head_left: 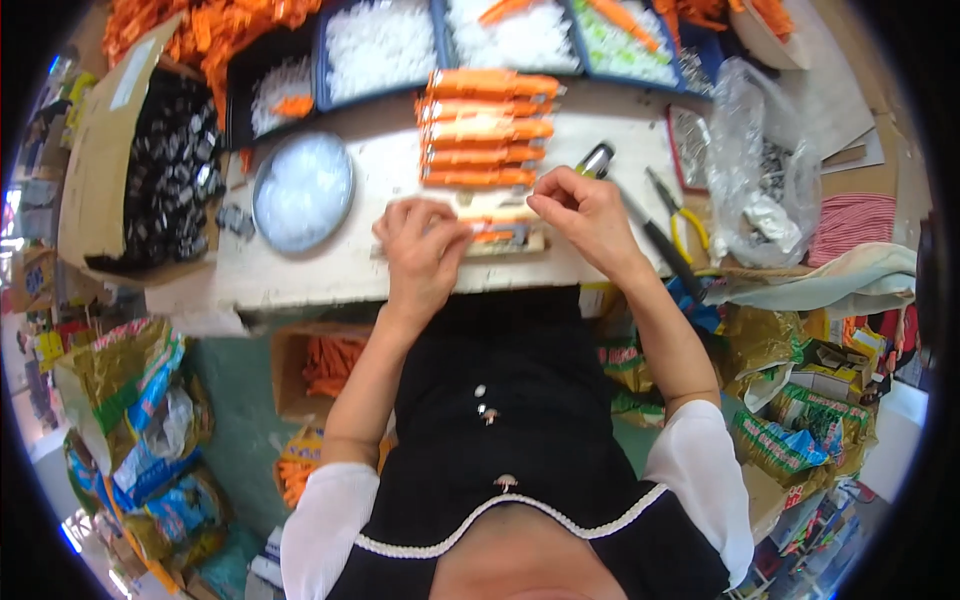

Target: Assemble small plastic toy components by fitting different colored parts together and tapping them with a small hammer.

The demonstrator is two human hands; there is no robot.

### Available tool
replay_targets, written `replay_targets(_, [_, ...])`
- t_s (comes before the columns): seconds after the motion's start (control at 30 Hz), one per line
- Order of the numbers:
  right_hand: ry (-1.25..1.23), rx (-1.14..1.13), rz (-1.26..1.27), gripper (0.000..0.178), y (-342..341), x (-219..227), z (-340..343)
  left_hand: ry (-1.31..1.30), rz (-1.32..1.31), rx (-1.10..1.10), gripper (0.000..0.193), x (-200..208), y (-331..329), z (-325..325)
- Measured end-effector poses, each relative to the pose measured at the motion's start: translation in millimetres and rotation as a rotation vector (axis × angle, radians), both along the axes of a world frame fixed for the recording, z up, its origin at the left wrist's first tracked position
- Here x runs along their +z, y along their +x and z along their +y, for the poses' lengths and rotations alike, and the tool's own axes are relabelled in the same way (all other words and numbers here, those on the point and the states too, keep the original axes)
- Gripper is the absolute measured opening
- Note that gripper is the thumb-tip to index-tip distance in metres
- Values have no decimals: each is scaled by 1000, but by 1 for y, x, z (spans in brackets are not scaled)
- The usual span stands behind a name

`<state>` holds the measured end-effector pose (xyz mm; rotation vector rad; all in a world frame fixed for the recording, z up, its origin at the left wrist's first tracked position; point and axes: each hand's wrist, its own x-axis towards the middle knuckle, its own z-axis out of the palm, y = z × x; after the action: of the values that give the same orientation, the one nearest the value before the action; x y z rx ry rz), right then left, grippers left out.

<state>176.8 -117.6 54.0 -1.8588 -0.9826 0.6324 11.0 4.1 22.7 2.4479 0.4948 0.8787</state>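
Observation:
In front of me on the white table lies a narrow fixture with an orange plastic part in it. My left hand is at the fixture's left end, its curled fingers and thumb gripping the end of that part. My right hand hovers just past the right end, thumb and forefinger pinched together; what sits between them is too small to make out. Directly beyond the fixture, several orange plastic assemblies with metal bits at their ends lie in a neat stacked row.
Blue trays of small white pieces line the back. Left are a round dish and a carton of black parts. Right are a black-handled tool, yellow-handled pliers, a clear plastic bag and a pink cord bundle.

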Motion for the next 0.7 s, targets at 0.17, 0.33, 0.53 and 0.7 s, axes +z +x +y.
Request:
replay_targets(0.17, [210, -149, -476, 11, 76, 28, 25, -47, -9, -9, 12, 1, -4, -3])
replay_targets(0.33, [5, -313, -1058, 22, 186, 22, 57, -103, -20, -32, 11, 3, -5, -6])
replay_targets(0.53, [-569, -287, -1242, 34, 226, -2, 94, -115, 2, -19, 11, 3, -4, -6])
replay_targets(0.7, [-222, -345, -1434, 32, 213, 21, 71, -28, 25, -13, 12, 0, -2, 0])
